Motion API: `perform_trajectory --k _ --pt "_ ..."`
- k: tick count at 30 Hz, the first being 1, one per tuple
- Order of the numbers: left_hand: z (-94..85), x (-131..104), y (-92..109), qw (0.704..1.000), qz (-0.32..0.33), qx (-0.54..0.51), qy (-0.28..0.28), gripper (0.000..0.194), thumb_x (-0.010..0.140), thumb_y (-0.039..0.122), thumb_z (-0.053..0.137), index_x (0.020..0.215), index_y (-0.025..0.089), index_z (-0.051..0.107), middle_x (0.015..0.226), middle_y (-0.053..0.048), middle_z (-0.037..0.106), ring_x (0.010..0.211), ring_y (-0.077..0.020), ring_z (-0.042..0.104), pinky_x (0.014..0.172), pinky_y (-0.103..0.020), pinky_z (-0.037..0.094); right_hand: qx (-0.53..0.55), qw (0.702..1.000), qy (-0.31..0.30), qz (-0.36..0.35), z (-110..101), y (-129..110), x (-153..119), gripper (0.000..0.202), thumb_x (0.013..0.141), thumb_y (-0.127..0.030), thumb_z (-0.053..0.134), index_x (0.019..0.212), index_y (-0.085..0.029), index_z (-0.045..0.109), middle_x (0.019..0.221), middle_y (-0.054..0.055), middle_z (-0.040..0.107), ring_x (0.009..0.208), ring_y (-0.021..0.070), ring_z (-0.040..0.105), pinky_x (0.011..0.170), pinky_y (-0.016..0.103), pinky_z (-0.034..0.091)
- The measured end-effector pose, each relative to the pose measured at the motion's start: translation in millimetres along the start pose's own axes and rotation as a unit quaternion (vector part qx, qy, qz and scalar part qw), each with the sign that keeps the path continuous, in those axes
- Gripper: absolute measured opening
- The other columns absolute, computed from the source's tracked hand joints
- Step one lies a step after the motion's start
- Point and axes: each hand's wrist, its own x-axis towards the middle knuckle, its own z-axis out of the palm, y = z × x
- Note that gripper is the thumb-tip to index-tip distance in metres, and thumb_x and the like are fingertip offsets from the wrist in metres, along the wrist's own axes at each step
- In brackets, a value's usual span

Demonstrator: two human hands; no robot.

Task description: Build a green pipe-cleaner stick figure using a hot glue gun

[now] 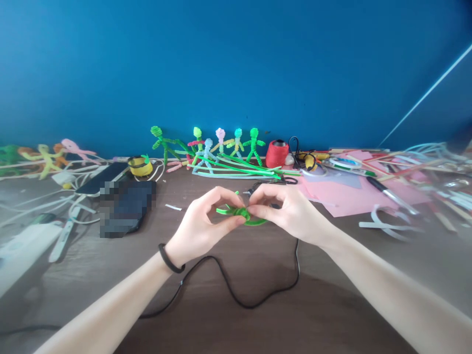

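Observation:
Between my fingertips, above the middle of the table, is a green pipe cleaner bent into a small coil with loose ends. My left hand pinches its left side between thumb and fingers, and a black band circles that wrist. From the right, my right hand pinches the same piece. One green strand curves below the right fingers. The fingertips of both hands nearly meet and hide part of the coil. Just behind my hands lie scissors, partly covered by the right hand.
Several twisted figures, one of them green, stand along the blue wall. Loose green strips lie before them. A red spool and pink paper are right; a dark phone is left. A black cable crosses the front.

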Motion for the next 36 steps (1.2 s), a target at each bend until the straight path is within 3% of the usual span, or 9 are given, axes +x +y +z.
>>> perform_trajectory --k 6,12,21,28,36 --pt "-0.7 0.7 -2.5 1.0 -0.002 -0.021 -0.009 0.013 0.069 0.022 0.067 0.079 0.017 0.06 0.082 -0.004 0.065 0.079 -0.0145 0.06 0.07 -0.025 0.048 -0.078 0.996 0.003 -0.038 -2.9 0.9 -1.4 0.011 0.079 -0.029 0.059 0.079 -0.019 0.063 0.076 0.001 0.065 0.069 0.0133 0.059 0.06 0.024 0.045" --pt "0.8 0.7 -4.9 1.0 0.006 -0.025 -0.006 0.01 0.068 0.022 0.067 0.074 0.017 0.061 0.082 -0.004 0.066 0.081 -0.016 0.06 0.073 -0.027 0.048 -0.211 0.965 0.025 -0.153 -1.7 1.7 -2.7 0.005 0.079 -0.018 0.058 0.078 -0.016 0.063 0.073 0.002 0.064 0.069 0.0128 0.056 0.063 0.025 0.042" --pt "3.0 0.6 -8.3 1.0 0.009 0.006 -0.004 0.008 0.069 0.019 0.066 0.072 0.017 0.059 0.082 -0.003 0.065 0.082 -0.015 0.06 0.071 -0.024 0.048 -0.248 0.947 0.036 -0.199 2.4 5.4 -2.3 0.006 0.079 -0.015 0.055 0.077 -0.015 0.061 0.07 0.002 0.062 0.065 0.0121 0.054 0.059 0.023 0.041" --pt "3.3 -0.5 -10.3 0.999 0.014 0.032 -0.006 0.007 0.07 0.02 0.065 0.073 0.018 0.058 0.084 -0.002 0.065 0.084 -0.0147 0.06 0.072 -0.024 0.047 -0.244 0.951 0.037 -0.186 3.5 5.4 -2.2 0.008 0.08 -0.016 0.054 0.077 -0.015 0.061 0.069 0.002 0.062 0.066 0.0126 0.055 0.06 0.024 0.041" --pt "0.7 2.7 -9.3 1.0 0.0 0.028 -0.006 0.011 0.072 0.021 0.063 0.082 0.018 0.06 0.082 -0.001 0.064 0.078 -0.0123 0.058 0.069 -0.022 0.047 -0.077 0.997 -0.001 -0.02 -2.7 -1.6 -0.6 0.014 0.081 -0.03 0.055 0.081 -0.018 0.064 0.077 0.001 0.066 0.07 0.0133 0.06 0.062 0.024 0.044"
